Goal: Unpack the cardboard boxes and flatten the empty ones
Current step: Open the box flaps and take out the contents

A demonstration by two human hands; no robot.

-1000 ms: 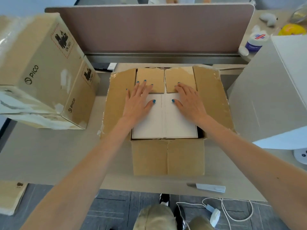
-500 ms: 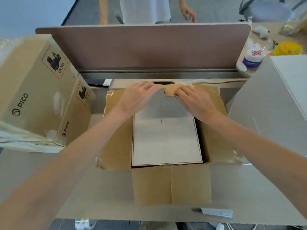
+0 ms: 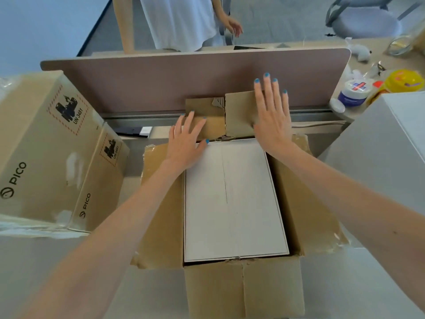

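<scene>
An open brown cardboard box (image 3: 243, 288) stands on the desk in front of me, its side flaps spread out left and right. Inside lies a flat white box (image 3: 234, 199) that fills the opening. The far flap is split into two pieces (image 3: 239, 113) and stands upright against the divider. My left hand (image 3: 186, 141) lies flat with straight fingers on the left piece and the white box's far left corner. My right hand (image 3: 272, 116) presses open-palmed against the right piece, fingers spread.
A large PICO carton (image 3: 53, 153) sits at the left, and a big white box (image 3: 379, 157) at the right. A brown desk divider (image 3: 161, 81) runs across the back. Jars and small items (image 3: 355, 93) lie at the far right. A person (image 3: 177, 21) stands beyond the divider.
The two far flap pieces, which lay folded over the white box, have been lifted and pushed back upright. Both hands moved away from me and opened flat against them.
</scene>
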